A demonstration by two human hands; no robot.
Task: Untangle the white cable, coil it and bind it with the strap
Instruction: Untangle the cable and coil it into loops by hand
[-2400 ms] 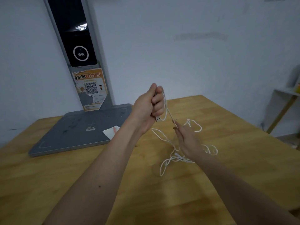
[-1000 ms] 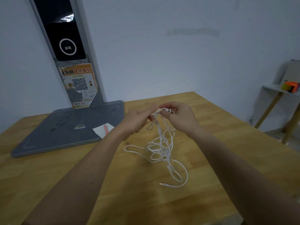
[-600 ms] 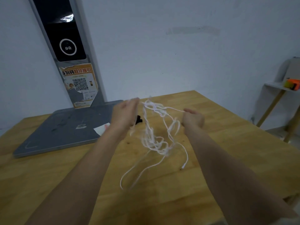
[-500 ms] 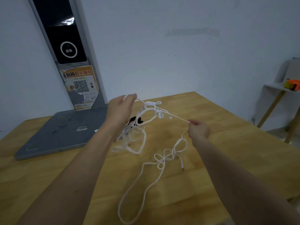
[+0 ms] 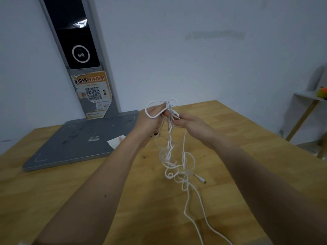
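The white cable (image 5: 169,147) is bunched at its top between my two hands, held up over the desk (image 5: 230,138). My left hand (image 5: 150,121) has its fingers curled round a loop of the cable, which arcs over the knuckles and back to a small knot above the fingertips. My right hand (image 5: 187,122) sits just beside it, thumb and fingers pinching the strands that drop from that knot. From both grips the cable hangs down in a loose snarl of loops, whose lower part lies on the wood. One plug end (image 5: 200,179) rests on the desk just right of the snarl, and two long strands trail toward the near edge and out of view. A small dark object (image 5: 155,134) shows under my left hand; I cannot tell what it is. Further left, a grey base plate (image 5: 79,144) lies on the desk with a white slip of paper (image 5: 115,141) on its near corner, and a stickered post (image 5: 92,92) rises from it against the wall.
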